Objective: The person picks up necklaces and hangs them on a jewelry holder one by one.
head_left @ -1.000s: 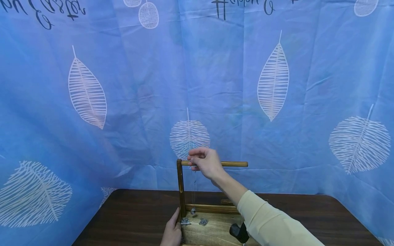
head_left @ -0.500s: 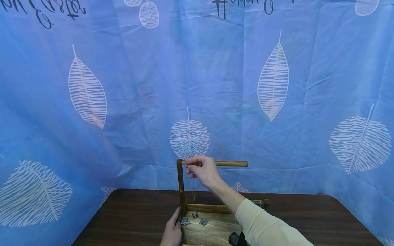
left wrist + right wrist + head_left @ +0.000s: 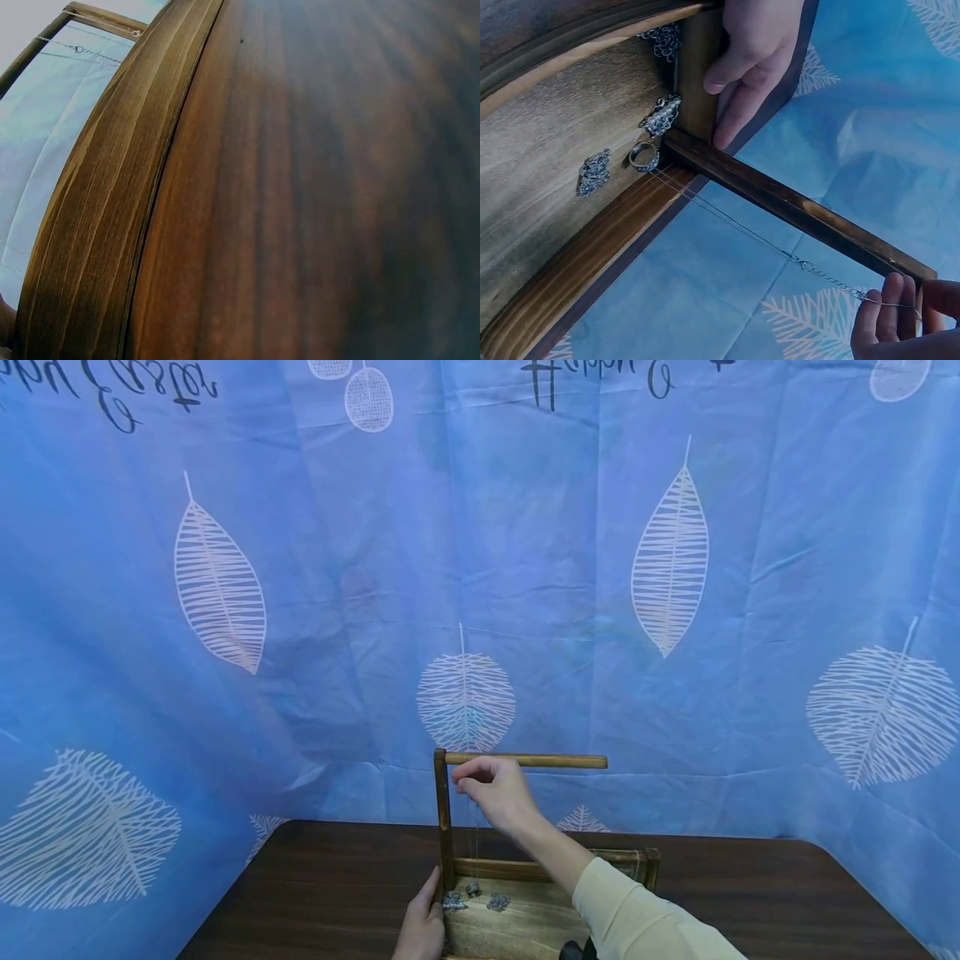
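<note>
A wooden jewelry stand [image 3: 487, 933] has a low-walled tray, an upright post [image 3: 443, 814] and a horizontal bar [image 3: 555, 761]. My left hand [image 3: 422, 927] holds its left side wall; in the right wrist view that hand's thumb and a finger straddle the wall. Just below the bar, near the post, my right hand [image 3: 498, 793] pinches the upper part of a thin silver necklace [image 3: 806, 265]. From it hangs a ring-shaped pendant [image 3: 644, 157] close to the tray floor. Whether the chain also loops over the bar is hidden by the fingers.
Small heaps of silver chain [image 3: 498, 902] lie in the tray's left part. A black object [image 3: 573, 950], partly hidden by the sleeve, sits at the tray's right. A shorter wooden rail [image 3: 651, 860] stands behind. The dark table [image 3: 337, 877] meets a blue patterned cloth [image 3: 337, 610].
My right hand has come down from the bar to just under it, and the pendant hangs slightly lower. The left hand keeps its place on the stand.
</note>
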Demonstrator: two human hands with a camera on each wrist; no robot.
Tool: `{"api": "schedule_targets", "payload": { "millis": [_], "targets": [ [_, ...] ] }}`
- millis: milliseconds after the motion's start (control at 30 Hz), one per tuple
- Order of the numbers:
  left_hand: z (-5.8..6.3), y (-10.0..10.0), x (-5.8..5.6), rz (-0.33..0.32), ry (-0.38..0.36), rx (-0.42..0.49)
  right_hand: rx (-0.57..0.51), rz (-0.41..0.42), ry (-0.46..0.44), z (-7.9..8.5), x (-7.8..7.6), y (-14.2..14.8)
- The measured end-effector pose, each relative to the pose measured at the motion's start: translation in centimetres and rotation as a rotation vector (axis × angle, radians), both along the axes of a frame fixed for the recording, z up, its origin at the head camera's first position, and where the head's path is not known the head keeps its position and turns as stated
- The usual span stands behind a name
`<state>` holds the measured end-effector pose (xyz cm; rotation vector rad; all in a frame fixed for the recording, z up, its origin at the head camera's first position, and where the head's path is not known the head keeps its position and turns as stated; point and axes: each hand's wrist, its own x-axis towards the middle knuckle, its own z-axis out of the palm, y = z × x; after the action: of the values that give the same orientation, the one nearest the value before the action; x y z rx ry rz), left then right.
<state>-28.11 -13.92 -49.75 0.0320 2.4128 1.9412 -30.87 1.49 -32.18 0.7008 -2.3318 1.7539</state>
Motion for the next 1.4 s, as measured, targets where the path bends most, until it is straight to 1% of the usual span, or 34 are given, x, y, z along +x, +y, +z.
{"api": "schedule_targets", "payload": {
  "millis": [200, 367, 533, 700, 833, 967, 1100, 1267, 1400],
  "targets": [
    [0.1, 0.1, 0.1, -0.002, 0.018, 0.007, 0.062, 0.004, 0.027, -0.3, 0.1, 0.3],
    [0.1, 0.1, 0.2, 0.004, 0.014, 0.009, 0.091, 0.006, 0.06, -0.6, 0.6, 0.7],
    [0.0, 0.2, 0.2, 0.011, 0.008, 0.005, 0.091, -0.024, 0.079, -0.6, 1.1, 1.1],
    [0.0, 0.2, 0.2, 0.013, 0.01, 0.009, 0.079, -0.046, 0.077, -0.8, 1.7, 1.5],
    [0.1, 0.2, 0.3, 0.02, 0.027, 0.008, 0.099, -0.016, 0.079, -1.5, 2.3, 1.7],
    [0.1, 0.2, 0.4, 0.019, 0.054, 0.001, 0.115, 0.037, 0.05, -2.8, 2.8, 1.5],
    [0.1, 0.1, 0.6, 0.015, 0.069, 0.004, 0.126, 0.082, 0.0, -4.7, 3.2, 1.3],
    [0.0, -0.1, 0.6, 0.013, 0.093, 0.002, 0.129, 0.156, -0.066, -8.3, 3.0, 1.3],
    [-0.1, -0.2, 0.5, 0.01, 0.059, -0.004, 0.18, 0.196, -0.138, -11.5, 2.6, 1.5]
  ]
}}
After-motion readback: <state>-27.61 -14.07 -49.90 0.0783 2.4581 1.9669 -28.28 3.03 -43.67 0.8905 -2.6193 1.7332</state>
